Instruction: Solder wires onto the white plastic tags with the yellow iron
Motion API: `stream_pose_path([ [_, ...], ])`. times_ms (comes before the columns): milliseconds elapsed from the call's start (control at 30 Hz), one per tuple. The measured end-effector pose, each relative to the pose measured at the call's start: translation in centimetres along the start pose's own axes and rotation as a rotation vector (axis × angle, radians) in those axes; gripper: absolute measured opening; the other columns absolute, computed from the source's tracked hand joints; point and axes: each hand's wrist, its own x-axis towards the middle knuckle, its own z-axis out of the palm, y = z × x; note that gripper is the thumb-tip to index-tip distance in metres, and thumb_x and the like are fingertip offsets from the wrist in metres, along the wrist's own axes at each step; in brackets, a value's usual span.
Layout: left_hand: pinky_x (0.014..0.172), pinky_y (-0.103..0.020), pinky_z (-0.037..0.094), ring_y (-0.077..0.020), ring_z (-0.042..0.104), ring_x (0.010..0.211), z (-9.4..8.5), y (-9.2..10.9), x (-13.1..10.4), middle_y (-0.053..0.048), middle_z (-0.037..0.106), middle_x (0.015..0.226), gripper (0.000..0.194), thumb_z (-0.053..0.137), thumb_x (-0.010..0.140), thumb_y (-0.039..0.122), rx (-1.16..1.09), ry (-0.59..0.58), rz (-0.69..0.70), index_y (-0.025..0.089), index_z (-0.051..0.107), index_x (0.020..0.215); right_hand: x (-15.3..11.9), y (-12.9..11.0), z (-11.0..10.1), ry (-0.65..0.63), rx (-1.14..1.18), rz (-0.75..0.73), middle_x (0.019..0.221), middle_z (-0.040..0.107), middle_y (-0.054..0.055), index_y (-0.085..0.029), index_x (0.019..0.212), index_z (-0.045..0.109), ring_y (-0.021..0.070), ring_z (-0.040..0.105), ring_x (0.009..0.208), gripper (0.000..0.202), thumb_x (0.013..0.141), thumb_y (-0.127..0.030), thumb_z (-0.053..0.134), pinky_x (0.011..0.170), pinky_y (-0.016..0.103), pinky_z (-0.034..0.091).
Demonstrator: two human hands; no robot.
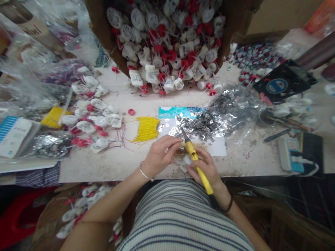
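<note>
A yellow soldering iron rests in the grip of my right hand, its dark tip pointing up and away from me. My left hand is closed in a pinch to the left of the iron; whatever its fingertips hold is too small to make out. Below the iron, by my right fingers, lies a small white plastic part, partly covered. Just beyond both hands, small shiny metal pieces are heaped on a white sheet. A bundle of yellow wires lies left of that sheet.
At the back stands a cardboard box full of white and red parts. More white and red assemblies with thin wires lie on the left. To the right are a plastic bag of metal pieces, a power strip and a black box.
</note>
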Motion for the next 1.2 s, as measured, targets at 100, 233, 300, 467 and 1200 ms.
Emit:
stream_pose_path([
  [100, 0.067, -0.026, 0.05, -0.0135, 0.059, 0.075, -1.1, 0.4, -1.2, -0.004, 0.065, 0.082, 0.02, 0.048, 0.091, 0.019, 0.168, -0.252, 0.274, 0.018, 0.064, 0.103, -0.1, 0.0, 0.2, 0.054, -0.059, 0.039, 0.126, 0.048, 0.005, -0.021, 0.077, 0.056, 0.0189, 0.061, 0.105, 0.016, 0.073, -0.008, 0.064, 0.08, 0.032, 0.059],
  [233, 0.06, -0.027, 0.047, -0.0147, 0.055, 0.065, 0.0, 0.9, -3.0, -0.003, 0.063, 0.072, 0.021, 0.044, 0.092, 0.018, 0.283, -0.571, 0.431, 0.016, 0.062, 0.104, 1.2, -0.5, 0.4, 0.221, -0.085, 0.159, 0.121, 0.049, 0.007, -0.02, 0.074, 0.053, 0.0188, 0.063, 0.1, 0.019, 0.07, -0.01, 0.068, 0.08, 0.033, 0.058],
  [300, 0.06, -0.026, 0.047, -0.0142, 0.055, 0.064, 1.0, 0.7, -3.5, -0.003, 0.062, 0.071, 0.021, 0.043, 0.092, 0.018, 0.232, -0.558, 0.398, 0.015, 0.063, 0.097, 1.6, -0.5, 0.4, 0.267, -0.068, 0.194, 0.12, 0.05, 0.007, -0.02, 0.073, 0.052, 0.0174, 0.064, 0.096, 0.019, 0.07, -0.011, 0.069, 0.078, 0.031, 0.058],
  [467, 0.07, -0.026, 0.05, -0.0138, 0.059, 0.077, 2.7, -0.6, -3.2, -0.006, 0.065, 0.083, 0.015, 0.054, 0.088, 0.023, -0.199, -0.234, -0.079, 0.014, 0.064, 0.085, 1.5, 0.7, 0.6, 0.259, -0.073, 0.11, 0.12, 0.049, 0.007, -0.021, 0.073, 0.052, 0.0186, 0.063, 0.099, 0.019, 0.07, -0.01, 0.068, 0.078, 0.033, 0.058],
  [1200, 0.075, -0.03, 0.051, -0.0159, 0.062, 0.081, 3.6, -1.1, -4.2, -0.005, 0.066, 0.084, 0.009, 0.058, 0.082, 0.017, -0.099, -0.163, -0.296, 0.016, 0.067, 0.079, 0.3, -1.9, 0.2, 0.307, 0.173, 0.219, 0.118, 0.053, 0.006, -0.022, 0.09, 0.057, 0.0208, 0.061, 0.103, 0.025, 0.072, -0.005, 0.061, 0.077, 0.037, 0.06],
])
